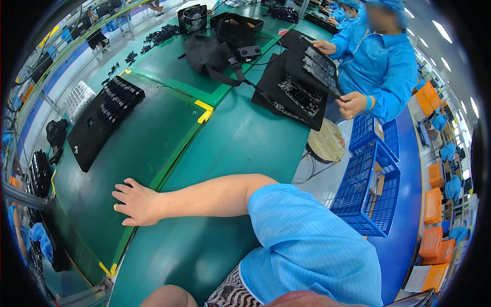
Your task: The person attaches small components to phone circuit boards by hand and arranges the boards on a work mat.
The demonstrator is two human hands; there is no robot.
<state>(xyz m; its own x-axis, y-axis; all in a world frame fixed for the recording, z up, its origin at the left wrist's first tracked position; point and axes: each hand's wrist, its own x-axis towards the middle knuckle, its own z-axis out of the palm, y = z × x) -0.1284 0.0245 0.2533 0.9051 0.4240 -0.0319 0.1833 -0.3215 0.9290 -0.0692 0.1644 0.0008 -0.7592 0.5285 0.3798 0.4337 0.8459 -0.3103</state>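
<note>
My right hand [137, 203] lies palm down on the green work surface [128, 153], with its fingers spread and nothing held. A yellow band circles one finger. The bare forearm crosses the table from a blue sleeve on the right. My left hand does not show; a rounded patch of bare skin [169, 298] at the lower edge is cut off. Beyond my hand, a black foam sheet [99, 130] carries rows of small dark parts [118, 100]. At the far right, a co-worker [381, 64] holds a dark tray of parts [319, 66] in both hands, above another black sheet with a circuit board [302, 96].
A black bag [207, 53], a small fan [193, 19] and an open black box [238, 25] sit toward the back. Green and yellow tape [204, 111] marks seams. Blue crates [368, 189] and a round stool [326, 142] stand on the right. A clear blister tray [79, 101] lies left.
</note>
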